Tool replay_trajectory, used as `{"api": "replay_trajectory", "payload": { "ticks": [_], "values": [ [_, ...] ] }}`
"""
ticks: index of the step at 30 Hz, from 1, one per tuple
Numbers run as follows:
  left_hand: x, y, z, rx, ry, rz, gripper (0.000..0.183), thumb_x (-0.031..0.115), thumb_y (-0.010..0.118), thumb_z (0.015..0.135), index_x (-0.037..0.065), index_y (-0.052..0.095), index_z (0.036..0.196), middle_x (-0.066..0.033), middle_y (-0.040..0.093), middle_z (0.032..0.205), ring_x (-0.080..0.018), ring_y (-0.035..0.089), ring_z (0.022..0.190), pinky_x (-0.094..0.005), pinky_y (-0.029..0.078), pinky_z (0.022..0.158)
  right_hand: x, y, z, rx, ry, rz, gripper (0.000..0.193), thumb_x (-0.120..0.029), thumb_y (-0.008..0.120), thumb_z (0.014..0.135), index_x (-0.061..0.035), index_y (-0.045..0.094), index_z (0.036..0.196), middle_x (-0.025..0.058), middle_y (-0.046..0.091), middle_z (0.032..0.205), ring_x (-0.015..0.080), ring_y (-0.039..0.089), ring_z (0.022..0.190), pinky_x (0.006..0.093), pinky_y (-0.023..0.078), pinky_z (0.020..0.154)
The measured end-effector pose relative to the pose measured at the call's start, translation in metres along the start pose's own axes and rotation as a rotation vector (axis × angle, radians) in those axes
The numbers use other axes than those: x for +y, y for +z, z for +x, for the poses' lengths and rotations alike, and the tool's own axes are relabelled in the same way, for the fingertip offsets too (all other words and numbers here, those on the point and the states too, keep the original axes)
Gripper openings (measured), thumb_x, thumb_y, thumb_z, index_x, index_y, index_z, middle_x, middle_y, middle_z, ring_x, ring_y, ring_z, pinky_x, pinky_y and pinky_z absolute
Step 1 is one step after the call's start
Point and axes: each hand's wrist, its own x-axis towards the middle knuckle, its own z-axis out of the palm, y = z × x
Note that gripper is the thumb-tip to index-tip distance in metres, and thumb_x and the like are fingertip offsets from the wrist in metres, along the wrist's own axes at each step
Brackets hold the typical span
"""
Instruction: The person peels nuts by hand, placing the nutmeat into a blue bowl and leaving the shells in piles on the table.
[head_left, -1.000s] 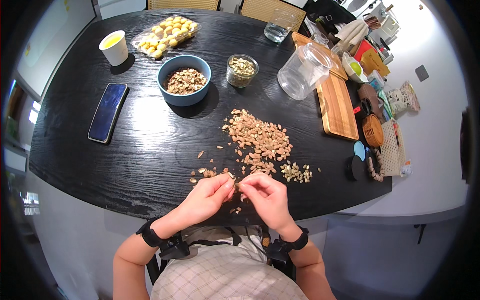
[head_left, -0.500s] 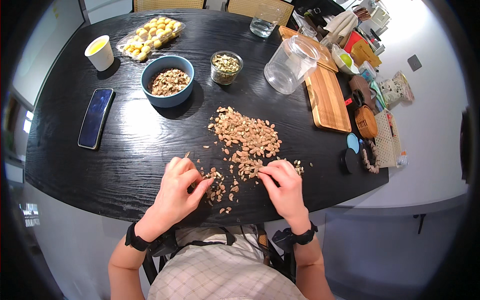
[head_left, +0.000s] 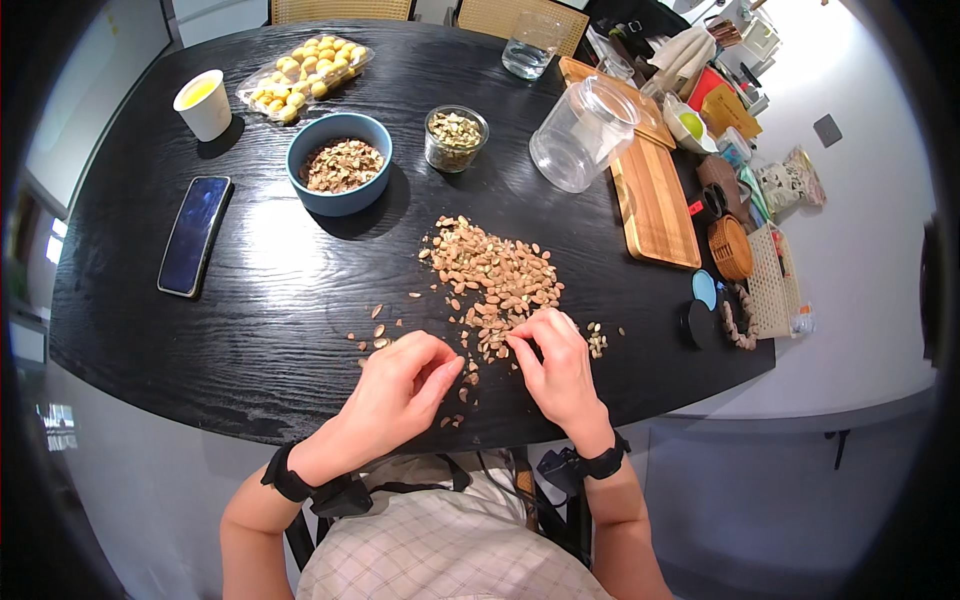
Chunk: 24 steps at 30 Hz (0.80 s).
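A heap of brown, almond-like nuts [head_left: 490,268] mixed with paler bits spreads over the black table in front of me. At its near edge, the thumb and fingers of my right hand [head_left: 558,368] are pinched together; what they hold is too small to name. My left hand [head_left: 402,388] hovers over the scattered bits left of the heap, its thumb and index tips closed together. Whatever lies between those tips is hidden. Beside my right hand lies a small group of pale greenish kernels [head_left: 597,341]. Loose brown shell pieces [head_left: 379,330] lie beyond my left hand.
Farther back stand a blue bowl [head_left: 335,205] of brown shells, a glass jar [head_left: 456,158] of greenish kernels and a large clear jar [head_left: 570,150]. A phone [head_left: 195,237], white cup [head_left: 208,115] and pack of yellow balls [head_left: 310,75] are left; wooden boards [head_left: 655,205] are right.
My left hand has moved right, toward the heap, uncovering shell pieces on the left. My right hand has shifted slightly left, and more greenish kernels show beside it.
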Motion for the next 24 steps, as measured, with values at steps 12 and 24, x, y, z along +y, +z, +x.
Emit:
{"api": "replay_trajectory", "payload": {
  "ticks": [12, 24],
  "values": [
    [-0.027, 0.005, 0.003, -0.339, -0.396, -0.912, 0.031, 0.03, 0.039, 0.102, 0.009, 0.047, 0.081, 0.0035, 0.041, 0.07, -0.0055, 0.035, 0.06, -0.0191, 0.03, 0.052, -0.046, 0.008, 0.013, 0.024, -0.401, 0.01, 0.026, 0.004, 0.068, 0.072, 0.0023, 0.063, 0.097, 0.0123, 0.059, 0.087, 0.0283, 0.057, 0.077, 0.0358, 0.047, 0.067],
    [-0.027, -0.003, -0.003, -0.212, -0.249, -0.577, 0.026, 0.02, 0.043, 0.101, 0.007, 0.05, 0.079, 0.0052, 0.044, 0.068, -0.0041, 0.037, 0.06, -0.0198, 0.033, 0.054, -0.045, 0.028, 0.002, -0.113, 0.398, 1.052, 0.014, 0.005, 0.061, 0.085, 0.005, 0.067, 0.098, 0.0084, 0.064, 0.092, 0.0123, 0.06, 0.081, 0.023, 0.047, 0.071]
  ]
}}
